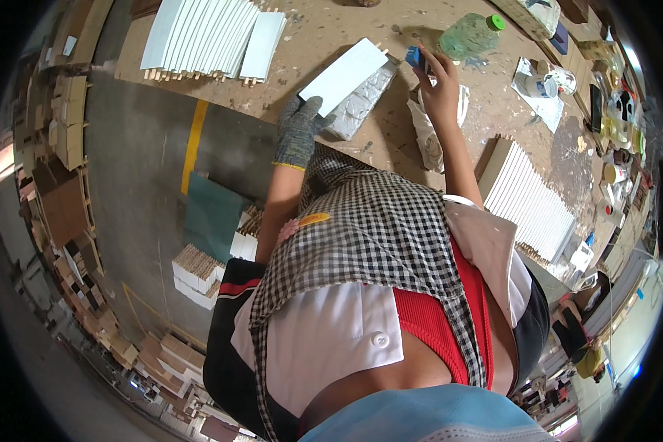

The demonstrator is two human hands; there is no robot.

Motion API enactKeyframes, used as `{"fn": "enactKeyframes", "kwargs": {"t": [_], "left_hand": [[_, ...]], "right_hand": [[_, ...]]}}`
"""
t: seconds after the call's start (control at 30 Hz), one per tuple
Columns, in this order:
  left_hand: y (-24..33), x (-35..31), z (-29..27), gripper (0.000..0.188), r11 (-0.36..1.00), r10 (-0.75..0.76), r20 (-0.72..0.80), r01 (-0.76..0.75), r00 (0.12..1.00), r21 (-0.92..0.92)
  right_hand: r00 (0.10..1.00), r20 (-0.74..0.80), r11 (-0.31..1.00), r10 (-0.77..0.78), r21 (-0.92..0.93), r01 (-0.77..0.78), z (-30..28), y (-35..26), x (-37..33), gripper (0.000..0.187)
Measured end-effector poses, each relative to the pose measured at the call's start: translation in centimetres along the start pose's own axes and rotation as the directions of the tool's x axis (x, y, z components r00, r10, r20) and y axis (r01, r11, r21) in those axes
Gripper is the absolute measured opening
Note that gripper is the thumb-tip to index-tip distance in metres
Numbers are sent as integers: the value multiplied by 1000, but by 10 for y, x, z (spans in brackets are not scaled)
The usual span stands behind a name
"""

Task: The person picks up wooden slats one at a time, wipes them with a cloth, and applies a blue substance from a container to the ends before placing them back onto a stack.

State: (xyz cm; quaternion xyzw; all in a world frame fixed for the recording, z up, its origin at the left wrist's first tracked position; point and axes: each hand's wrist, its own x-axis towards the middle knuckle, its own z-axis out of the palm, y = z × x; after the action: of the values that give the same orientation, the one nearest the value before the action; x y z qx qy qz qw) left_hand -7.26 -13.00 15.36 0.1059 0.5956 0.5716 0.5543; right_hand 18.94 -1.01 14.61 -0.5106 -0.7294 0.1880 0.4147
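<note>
My left hand (296, 134), in a grey knitted glove, is closed on the near end of a white painted board (344, 76). Wooden dowels stick out of the board's far end. Beneath the board lies a block wrapped in silvery grey material (367, 104). My bare right hand (439, 87) pinches a small blue object (415, 57) to the right of the board, apart from it; its exact kind is hard to make out. Under my right wrist sits a crumpled whitish cloth or bag (424, 131).
A row of white boards with dowels (199, 38) stands at the table's far left, another stack (527, 199) at the right. A green-capped clear bottle (470, 37) lies beyond my right hand. Paint pots (544, 84) sit on paper. Left of the table (306, 29), the floor has a yellow line (194, 140).
</note>
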Motion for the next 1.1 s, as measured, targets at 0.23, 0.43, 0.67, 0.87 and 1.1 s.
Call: {"fn": "enactKeyframes", "kwargs": {"t": [0.23,0.43,0.67,0.87,1.1], "left_hand": [[-2,0,-37,30,900,356,271,-407,894,158],[21,-25,-8,64,984,173,52,-170,984,-54],[7,-18,-14,77,936,287,136,-307,948,172],[3,-21,-13,77,948,290,139,-304,947,97],[6,-30,-4,70,866,401,183,-437,898,244]], "right_hand": [[976,27,954,217,204,-218,-25,12,-24,46],[969,103,935,223,259,-243,-22,6,-16,45],[969,183,986,-164,57,156,8,-42,17,38],[903,267,904,-338,-175,390,7,-36,36,41],[849,294,875,-439,-75,478,13,-87,27,47]]}}
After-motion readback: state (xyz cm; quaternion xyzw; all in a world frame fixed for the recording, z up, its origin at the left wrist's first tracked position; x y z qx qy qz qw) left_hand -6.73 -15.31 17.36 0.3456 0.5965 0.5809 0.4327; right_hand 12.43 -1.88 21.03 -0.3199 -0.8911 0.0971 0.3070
